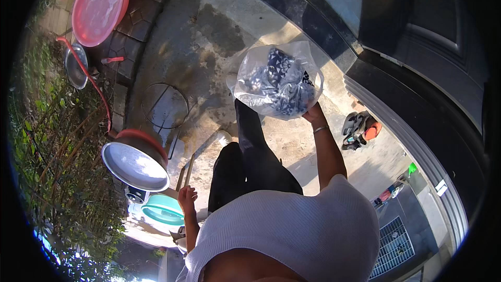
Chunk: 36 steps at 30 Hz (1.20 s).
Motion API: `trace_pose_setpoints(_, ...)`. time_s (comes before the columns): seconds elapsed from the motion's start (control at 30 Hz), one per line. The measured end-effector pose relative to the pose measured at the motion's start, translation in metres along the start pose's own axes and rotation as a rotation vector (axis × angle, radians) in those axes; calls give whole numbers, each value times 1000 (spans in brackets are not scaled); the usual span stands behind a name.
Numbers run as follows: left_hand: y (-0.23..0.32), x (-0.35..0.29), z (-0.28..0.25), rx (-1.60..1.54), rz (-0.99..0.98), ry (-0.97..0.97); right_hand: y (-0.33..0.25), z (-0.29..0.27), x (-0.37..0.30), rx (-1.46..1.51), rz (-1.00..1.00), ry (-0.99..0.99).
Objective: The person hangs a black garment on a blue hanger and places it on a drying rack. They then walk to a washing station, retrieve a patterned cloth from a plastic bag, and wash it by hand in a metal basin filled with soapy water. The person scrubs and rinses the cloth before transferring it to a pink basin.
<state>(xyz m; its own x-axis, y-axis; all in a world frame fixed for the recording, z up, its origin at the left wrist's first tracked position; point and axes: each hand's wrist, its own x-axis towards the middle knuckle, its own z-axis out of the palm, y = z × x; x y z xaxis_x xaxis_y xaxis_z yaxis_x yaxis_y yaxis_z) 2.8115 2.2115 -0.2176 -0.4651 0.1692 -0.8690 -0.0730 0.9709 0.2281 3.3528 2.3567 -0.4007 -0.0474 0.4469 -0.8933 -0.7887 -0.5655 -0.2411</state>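
Two hands, head view, well apart. Right hand point(314, 115), near 3 o'clock: clamped on the lower right edge of a clear plastic bag point(302, 52), fingers partly hidden. Bag at 1 o'clock, raised past the knees, with navy-and-white patterned cloth point(279, 66) inside. Left hand point(188, 199), 7 o'clock: fingers loosely curled and parted, near a teal basin point(164, 211) and a silver metal basin point(134, 166) at 8 o'clock. Round metal ring stand point(166, 106) on concrete at 9 to 10 o'clock. Pink basin point(96, 8) at 10 o'clock; red hose point(95, 84) below it. Footwear pile point(355, 128) at 3 o'clock, right of the wrist bracelet point(321, 129). Leafy plants point(57, 141) at 9 o'clock.
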Motion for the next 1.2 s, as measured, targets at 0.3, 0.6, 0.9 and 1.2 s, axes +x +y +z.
trace_pose_setpoints(0.3, 142, -143, 256, 210, 643, -1084, 72, -47, -217, 489, -479, -42)
trace_pose_setpoints(0.6, -2, -220, 349, 714, 986, -1257, 168, -110, -383, 638, -853, -15)
trace_pose_setpoints(0.9, -82, -283, 433, 488, 492, -1139, 211, -286, -531, 946, -1181, 148)
trace_pose_setpoints(1.2, -272, -295, 591, 627, 172, -917, 215, -511, -628, 1168, -1364, 328)
